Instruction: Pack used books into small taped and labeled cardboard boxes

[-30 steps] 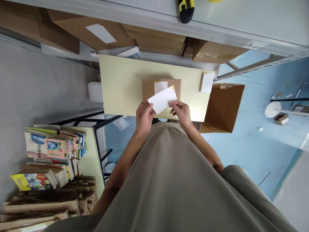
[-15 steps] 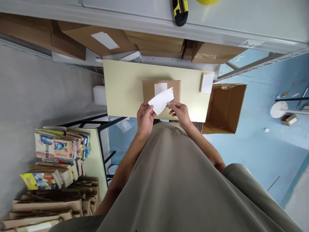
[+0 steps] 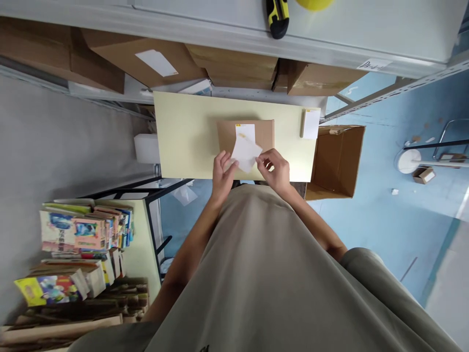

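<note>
Left hand (image 3: 222, 173) and right hand (image 3: 275, 168) both pinching white paper slip (image 3: 246, 153), above brown parcel (image 3: 264, 134); pale yellow table (image 3: 186, 132)

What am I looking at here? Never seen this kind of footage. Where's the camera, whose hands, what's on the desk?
There is no machine: a person works with two bare hands, and the single picture comes from a camera worn on their head, looking forward and down, so their grey-green shirt fills the bottom.

The left hand and right hand together pinch a white paper label sheet, each at one side, just above a flat brown cardboard parcel. The parcel already carries a white label and lies on a pale yellow rectangular tabletop. A small pad of white labels lies at the table's right edge.

Around it: an open brown cardboard box on the blue floor, stacked colourful books on the left, and a grey metal shelf of cartons above.
</note>
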`<state>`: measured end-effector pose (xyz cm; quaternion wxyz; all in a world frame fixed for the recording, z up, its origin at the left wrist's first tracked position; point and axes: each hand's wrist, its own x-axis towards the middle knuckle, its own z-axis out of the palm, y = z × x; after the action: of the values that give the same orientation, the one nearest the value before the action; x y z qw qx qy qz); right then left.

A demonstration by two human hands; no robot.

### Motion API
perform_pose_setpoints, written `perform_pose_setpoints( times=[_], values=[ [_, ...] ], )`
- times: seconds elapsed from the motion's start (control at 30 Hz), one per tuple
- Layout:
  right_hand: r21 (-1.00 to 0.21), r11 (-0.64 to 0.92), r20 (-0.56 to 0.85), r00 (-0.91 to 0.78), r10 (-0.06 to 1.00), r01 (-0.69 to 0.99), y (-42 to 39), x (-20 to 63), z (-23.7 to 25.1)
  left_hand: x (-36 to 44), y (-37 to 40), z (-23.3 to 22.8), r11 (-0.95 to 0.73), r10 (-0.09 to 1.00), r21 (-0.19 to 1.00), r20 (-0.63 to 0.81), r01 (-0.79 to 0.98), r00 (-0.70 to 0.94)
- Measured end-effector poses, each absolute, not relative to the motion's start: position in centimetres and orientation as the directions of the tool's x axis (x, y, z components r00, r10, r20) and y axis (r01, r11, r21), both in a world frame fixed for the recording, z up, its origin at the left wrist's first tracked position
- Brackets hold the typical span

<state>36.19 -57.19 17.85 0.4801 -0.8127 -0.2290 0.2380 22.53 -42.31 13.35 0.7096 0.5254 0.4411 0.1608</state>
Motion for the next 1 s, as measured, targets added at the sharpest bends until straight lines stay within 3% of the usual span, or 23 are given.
perform_pose_setpoints(
  times=[0.1, 0.2, 0.43, 0.63, 0.77, 1.0],
  values=[
    [-0.794, -0.390, -0.024, 0.617, 0.787, 0.467, -58.0, 35.9, 18.7, 22.4, -41.2, 13.1, 0.246, 0.702, 0.936, -0.352, 0.253, 0.619],
    [-0.733, -0.381, -0.017, 0.545, 0.838, 0.564, -58.6, 35.7, 19.1, 22.4, -40.4, 13.4, 0.176, 0.685, 0.938, -0.334, 0.297, 0.648],
    [-0.796, -0.465, -0.112, 0.662, 0.742, 0.387, -57.8, 37.5, 18.0, 23.3, -39.1, 12.6, 0.085, 0.617, 0.927, -0.336, 0.365, 0.712],
    [-0.797, -0.568, -0.296, 0.687, 0.663, 0.205, -54.8, 43.1, 13.1, 26.6, -35.9, 9.9, -0.036, 0.527, 0.892, -0.366, 0.451, 0.767],
    [-0.748, -0.643, -0.388, 0.678, 0.625, 0.165, -52.9, 46.0, 9.6, 29.2, -34.1, 7.9, -0.098, 0.514, 0.868, -0.375, 0.486, 0.772],
    [-0.735, -0.653, -0.415, 0.640, 0.647, 0.184, -52.1, 47.0, 7.2, 30.4, -33.8, 5.6, -0.152, 0.559, 0.824, -0.383, 0.546, 0.735]
  ],
)
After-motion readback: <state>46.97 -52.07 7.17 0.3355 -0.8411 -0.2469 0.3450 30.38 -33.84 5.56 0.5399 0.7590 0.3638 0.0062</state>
